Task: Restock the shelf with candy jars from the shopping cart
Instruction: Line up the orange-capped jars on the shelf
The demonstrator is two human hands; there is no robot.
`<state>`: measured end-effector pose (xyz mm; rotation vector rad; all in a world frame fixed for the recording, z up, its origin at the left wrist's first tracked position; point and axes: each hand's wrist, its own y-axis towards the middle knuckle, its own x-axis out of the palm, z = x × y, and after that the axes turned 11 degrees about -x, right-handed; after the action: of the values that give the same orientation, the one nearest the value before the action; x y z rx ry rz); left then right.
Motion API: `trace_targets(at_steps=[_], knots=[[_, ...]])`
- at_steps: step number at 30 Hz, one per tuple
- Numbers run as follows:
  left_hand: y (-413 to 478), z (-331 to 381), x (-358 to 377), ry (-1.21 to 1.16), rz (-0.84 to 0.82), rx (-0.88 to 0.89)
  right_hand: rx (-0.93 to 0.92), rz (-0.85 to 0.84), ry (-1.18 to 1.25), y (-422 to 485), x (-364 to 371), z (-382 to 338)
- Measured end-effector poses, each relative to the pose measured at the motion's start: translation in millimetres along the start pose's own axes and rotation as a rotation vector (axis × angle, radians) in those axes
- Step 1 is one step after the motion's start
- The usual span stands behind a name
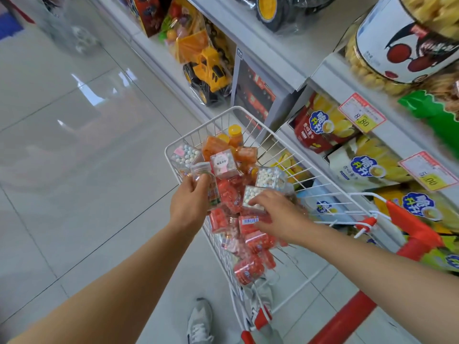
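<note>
A white wire shopping cart (320, 187) stands beside the shelf (387, 135), filled with several clear candy jars and boxes. My left hand (190, 202) grips a clear jar with a transparent lid (202, 171) over the cart's left rim. My right hand (278, 214) reaches into the cart, its fingers spread over a clear box of white candies (250, 196) and a red candy jar with a barcode (249, 223); I cannot tell if it grips either. More red jars (248, 269) lie lower in the cart.
Shelves on the right hold snack bags (320, 125), price tags (361, 112) and a large cookie tub (402, 40). Toy trucks (208, 70) sit on shelves further back. The cart's red handle (409, 232) is at right. Tiled floor spreads left; my shoe (201, 321) is below.
</note>
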<state>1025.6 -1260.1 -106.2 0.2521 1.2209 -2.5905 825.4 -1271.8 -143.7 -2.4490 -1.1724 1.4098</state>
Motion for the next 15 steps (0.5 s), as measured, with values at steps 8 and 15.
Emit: trace_targets(at_steps=[8, 15], knots=[[-11, -12, -6, 0.023, -0.120, 0.015, 0.003, -0.077, -0.167, -8, 18, -16], [-45, 4, -3, 0.114, -0.417, 0.062, 0.071, 0.371, 0.804, -25, -33, -49]])
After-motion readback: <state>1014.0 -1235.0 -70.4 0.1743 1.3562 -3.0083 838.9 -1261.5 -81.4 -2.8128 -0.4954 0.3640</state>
